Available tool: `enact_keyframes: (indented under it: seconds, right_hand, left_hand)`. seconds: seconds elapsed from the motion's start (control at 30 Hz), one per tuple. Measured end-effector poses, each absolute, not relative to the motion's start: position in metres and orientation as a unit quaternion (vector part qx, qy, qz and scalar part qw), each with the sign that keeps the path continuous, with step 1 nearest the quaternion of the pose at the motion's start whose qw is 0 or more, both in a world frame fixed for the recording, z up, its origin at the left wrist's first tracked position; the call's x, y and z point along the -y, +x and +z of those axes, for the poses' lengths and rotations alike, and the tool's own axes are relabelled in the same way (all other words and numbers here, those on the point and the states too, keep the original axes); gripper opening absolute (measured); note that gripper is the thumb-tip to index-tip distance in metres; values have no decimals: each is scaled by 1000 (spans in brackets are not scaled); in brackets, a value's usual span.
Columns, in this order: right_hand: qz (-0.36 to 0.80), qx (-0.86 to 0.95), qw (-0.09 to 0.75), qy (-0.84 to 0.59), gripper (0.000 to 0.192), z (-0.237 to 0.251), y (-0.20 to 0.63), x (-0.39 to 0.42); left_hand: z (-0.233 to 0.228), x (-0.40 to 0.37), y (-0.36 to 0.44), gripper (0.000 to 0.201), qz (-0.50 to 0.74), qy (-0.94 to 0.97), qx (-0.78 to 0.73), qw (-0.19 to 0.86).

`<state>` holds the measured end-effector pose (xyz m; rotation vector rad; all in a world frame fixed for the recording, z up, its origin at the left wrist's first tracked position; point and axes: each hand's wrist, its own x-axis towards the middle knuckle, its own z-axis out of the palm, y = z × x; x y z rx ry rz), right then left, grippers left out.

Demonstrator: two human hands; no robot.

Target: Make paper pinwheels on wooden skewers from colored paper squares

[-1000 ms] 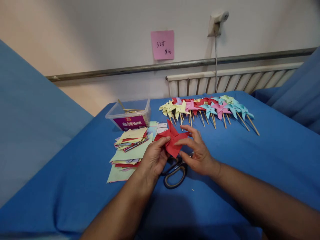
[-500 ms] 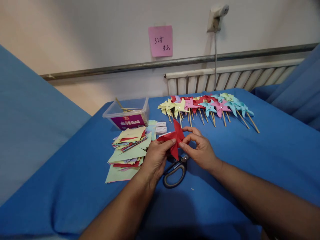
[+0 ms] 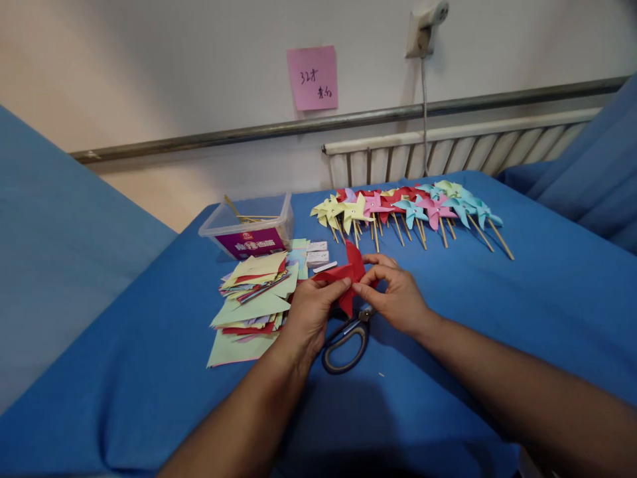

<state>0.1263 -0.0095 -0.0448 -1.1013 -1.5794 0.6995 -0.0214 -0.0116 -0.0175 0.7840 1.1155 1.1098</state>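
Red paper pinwheel [image 3: 349, 273] — pinched at its centre between left hand [image 3: 309, 315] and right hand [image 3: 397, 299], above the scissors [image 3: 346, 338] — best kept gathered, folded points overlapping squarely.

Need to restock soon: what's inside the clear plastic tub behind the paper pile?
Inside the clear plastic tub, a few wooden sticks lean against the rim. The purple label hides the lower front, so anything behind it cannot be seen.

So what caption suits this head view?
Both hands, left hand and right hand, fold a red paper pinwheel above scissors.
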Motion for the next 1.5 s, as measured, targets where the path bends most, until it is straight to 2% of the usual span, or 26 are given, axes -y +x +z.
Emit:
enact_keyframes:
  seconds: [0.3,0.77,0.97,1.07,1.13,1.2,1.27,1.5]
  right_hand:
    - [309,654,532,-439,11,-47,126,11]
    - [328,636,543,-440,12,-47,124,11]
    - [347,621,548,-439,12,-45,123,13]
    - [398,559,577,-443,12,-43,123,12]
    - [466,508,584,-428,23,-43,124,10]
    - [539,481,567,-397,33,-43,125,7]
    - [583,477,545,-368,35,-44,126,5]
    - [603,454,544,-367,35,-52,123,0]
  left_hand:
    - [-20,11,-23,21,504,343,-468,640]
    - [-20,11,-23,27,501,338,-456,653]
    - [-20,11,-23,22,502,337,-459,651]
    - [-20,11,-24,19,489,344,-480,642]
    - [-20,11,-24,20,473,357,-483,645]
    - [-21,11,-24,23,455,378,-471,654]
    - [-21,10,-23,27,438,400,-469,654]
    - [-24,8,-21,22,433,409,-502,627]
